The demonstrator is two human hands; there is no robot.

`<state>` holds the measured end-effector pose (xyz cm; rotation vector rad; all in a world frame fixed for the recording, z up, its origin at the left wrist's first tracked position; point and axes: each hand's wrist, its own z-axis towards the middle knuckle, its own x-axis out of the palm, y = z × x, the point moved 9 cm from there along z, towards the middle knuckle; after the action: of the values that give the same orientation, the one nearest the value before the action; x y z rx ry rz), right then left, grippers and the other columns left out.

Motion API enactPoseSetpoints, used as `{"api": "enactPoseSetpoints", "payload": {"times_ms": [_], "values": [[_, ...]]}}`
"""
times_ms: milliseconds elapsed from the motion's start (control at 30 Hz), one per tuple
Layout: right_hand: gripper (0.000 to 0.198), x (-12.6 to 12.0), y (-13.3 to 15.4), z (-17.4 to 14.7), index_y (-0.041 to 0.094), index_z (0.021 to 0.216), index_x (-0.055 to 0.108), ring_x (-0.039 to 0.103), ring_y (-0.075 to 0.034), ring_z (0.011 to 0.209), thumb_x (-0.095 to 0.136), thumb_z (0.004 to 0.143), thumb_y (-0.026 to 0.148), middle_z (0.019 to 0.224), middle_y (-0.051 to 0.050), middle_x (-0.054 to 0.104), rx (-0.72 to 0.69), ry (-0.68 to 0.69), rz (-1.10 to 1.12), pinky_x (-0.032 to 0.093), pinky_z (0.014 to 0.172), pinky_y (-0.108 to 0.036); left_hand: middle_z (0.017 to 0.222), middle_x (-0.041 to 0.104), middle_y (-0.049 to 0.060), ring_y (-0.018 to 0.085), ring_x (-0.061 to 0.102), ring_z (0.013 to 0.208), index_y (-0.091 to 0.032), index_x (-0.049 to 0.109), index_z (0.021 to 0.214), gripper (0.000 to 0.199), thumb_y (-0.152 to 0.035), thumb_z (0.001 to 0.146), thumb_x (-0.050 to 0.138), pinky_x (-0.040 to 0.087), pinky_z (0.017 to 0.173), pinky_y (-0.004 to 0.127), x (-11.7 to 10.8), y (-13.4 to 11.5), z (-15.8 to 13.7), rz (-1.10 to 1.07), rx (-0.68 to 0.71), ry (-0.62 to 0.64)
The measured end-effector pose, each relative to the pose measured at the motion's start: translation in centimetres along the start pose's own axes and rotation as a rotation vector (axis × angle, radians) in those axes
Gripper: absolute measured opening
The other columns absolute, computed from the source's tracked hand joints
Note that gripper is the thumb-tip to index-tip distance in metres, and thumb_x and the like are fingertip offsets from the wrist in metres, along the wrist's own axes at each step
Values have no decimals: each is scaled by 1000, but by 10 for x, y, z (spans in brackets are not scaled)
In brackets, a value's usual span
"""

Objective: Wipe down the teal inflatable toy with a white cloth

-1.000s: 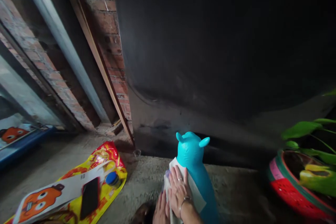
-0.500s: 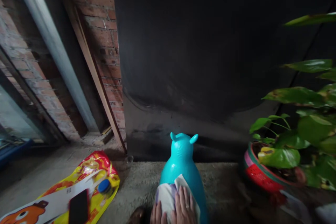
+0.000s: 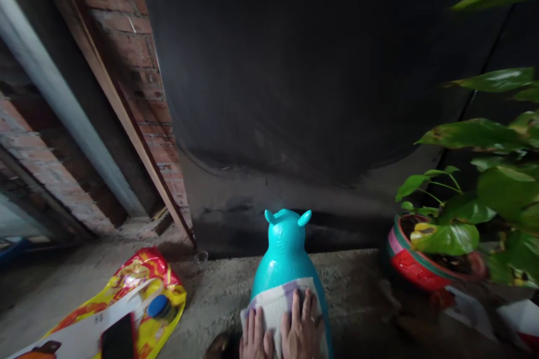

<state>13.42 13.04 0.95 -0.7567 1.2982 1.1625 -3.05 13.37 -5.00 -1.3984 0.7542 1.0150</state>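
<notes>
Turquoise inflatable toy point(image 3: 288, 252) with little ears, upright on the concrete floor point(image 3: 219, 291) before a dark wall, pale cloth point(image 3: 273, 305) draped over its back, both hands — left hand point(image 3: 254, 339), right hand point(image 3: 302, 328) — pressed flat on the cloth, fingers spread, no closed grip, red plant pot point(image 3: 410, 266) to the right.

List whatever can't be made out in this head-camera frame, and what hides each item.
- Both hands, left hand and right hand: wrists cut off by the bottom edge; palms lie flat on the cloth, so any grip is hidden.
- Turquoise toy: lower body hidden by cloth, hands and frame edge.
- Black phone on the yellow bag: cut by the bottom edge.
- Wall: too dark for detail.
- Red pot: partly behind leaves.
</notes>
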Motion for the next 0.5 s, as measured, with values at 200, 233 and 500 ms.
{"api": "enactPoseSetpoints", "payload": {"times_ms": [200, 233, 500], "values": [[56, 9, 3, 60, 15, 151, 29, 20, -36, 145, 28, 98, 35, 157, -18, 24, -24, 85, -50, 34, 108, -60, 160, 22, 8, 24, 16, 149, -14, 31, 147, 56, -30, 94, 21, 37, 117, 44, -13, -41, 50, -6, 24, 200], [57, 11, 2, 67, 14, 151, 27, 18, -36, 146, 28, 99, 35, 158, -19, 23, -21, 95, -58, 34, 108, -60, 161, 19, 7, 23, 14, 149, -15, 28, 148, 56, -30, 94, 20, 36, 117, 45, -16, -46, 56, -5, 23, 207], [56, 11, 7, 79, 16, 152, 26, 24, -34, 144, 31, 99, 34, 158, -18, 21, 1, 111, -64, 38, 106, -57, 160, 21, 7, 22, 19, 148, -14, 27, 147, 56, -30, 94, 21, 40, 114, 40, -17, -49, 68, 35, 24, 261]]}}
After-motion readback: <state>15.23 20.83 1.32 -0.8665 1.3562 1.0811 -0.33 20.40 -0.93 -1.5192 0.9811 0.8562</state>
